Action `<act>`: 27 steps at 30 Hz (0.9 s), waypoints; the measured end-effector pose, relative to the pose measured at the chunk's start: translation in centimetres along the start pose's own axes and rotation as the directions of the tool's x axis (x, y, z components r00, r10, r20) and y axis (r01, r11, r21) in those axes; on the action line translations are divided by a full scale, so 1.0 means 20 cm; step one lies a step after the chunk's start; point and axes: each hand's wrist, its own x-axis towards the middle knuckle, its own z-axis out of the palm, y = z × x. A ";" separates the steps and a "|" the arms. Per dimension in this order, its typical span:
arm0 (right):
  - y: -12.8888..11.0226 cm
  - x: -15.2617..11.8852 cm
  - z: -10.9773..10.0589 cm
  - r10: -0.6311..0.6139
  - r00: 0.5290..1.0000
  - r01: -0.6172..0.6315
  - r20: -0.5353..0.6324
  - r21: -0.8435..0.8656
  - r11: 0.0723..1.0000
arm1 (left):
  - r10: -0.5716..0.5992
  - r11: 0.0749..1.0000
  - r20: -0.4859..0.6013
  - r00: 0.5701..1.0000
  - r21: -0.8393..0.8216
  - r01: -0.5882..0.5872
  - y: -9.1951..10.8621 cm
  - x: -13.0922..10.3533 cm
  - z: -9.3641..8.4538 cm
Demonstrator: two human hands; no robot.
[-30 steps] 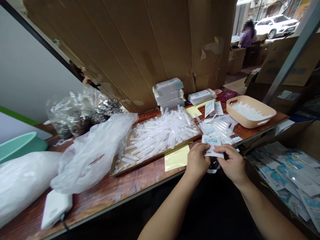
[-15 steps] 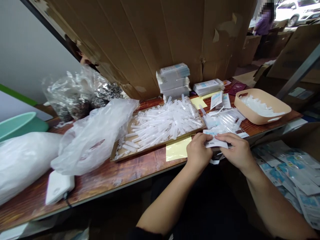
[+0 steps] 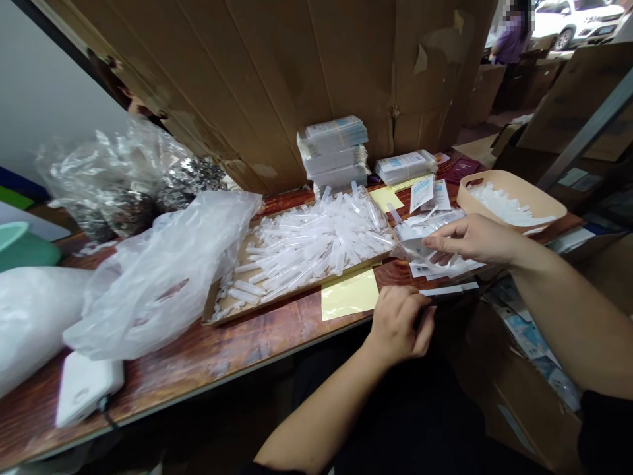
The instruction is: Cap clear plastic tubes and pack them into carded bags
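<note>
My right hand [image 3: 472, 239] reaches over the table, thumb and fingers pinching a clear plastic packet [image 3: 413, 251] above a pile of similar packets. Nearer to me, my left hand [image 3: 401, 322] is held at the table's front edge with its fingers curled inward. Whatever may be inside those fingers is hidden. A thin white strip [image 3: 450, 289] extends to the right from beside the left fingertips; I cannot tell whether they touch it. Behind the packets stand small white and blue printed cards [image 3: 422, 193]. Left of them, a shallow cardboard tray [image 3: 291, 298] is heaped with translucent plastic tubes [image 3: 316, 237].
A beige basket [image 3: 514, 181] of white pieces stands at the right. Stacked card bundles [image 3: 336, 155] back onto a cardboard wall [image 3: 316, 79]. Plastic bags [image 3: 163, 277], a white device [image 3: 89, 386] and yellow paper [image 3: 349, 297] lie on the table. A person [image 3: 512, 43] is far off.
Both hands held a printed white card together. They have parted: the right moved up to the packets and pinches one, while the left stays low with curled fingers. The view shifted slightly right.
</note>
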 end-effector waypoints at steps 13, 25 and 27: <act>-0.03 0.58 -0.30 -0.112 0.897 0.016 -0.428 -0.223 0.975 | -0.217 0.954 0.300 0.929 0.269 0.136 -0.14 0.02 0.17; 0.51 -0.17 0.05 -0.276 0.844 -0.102 -0.459 -0.644 0.758 | -0.282 0.892 0.139 0.949 0.403 0.206 -0.15 -0.03 0.18; 0.58 -0.23 0.14 -0.324 0.817 -0.068 -0.477 -0.636 0.768 | -0.319 0.875 0.134 0.938 0.421 0.237 -0.15 -0.02 0.18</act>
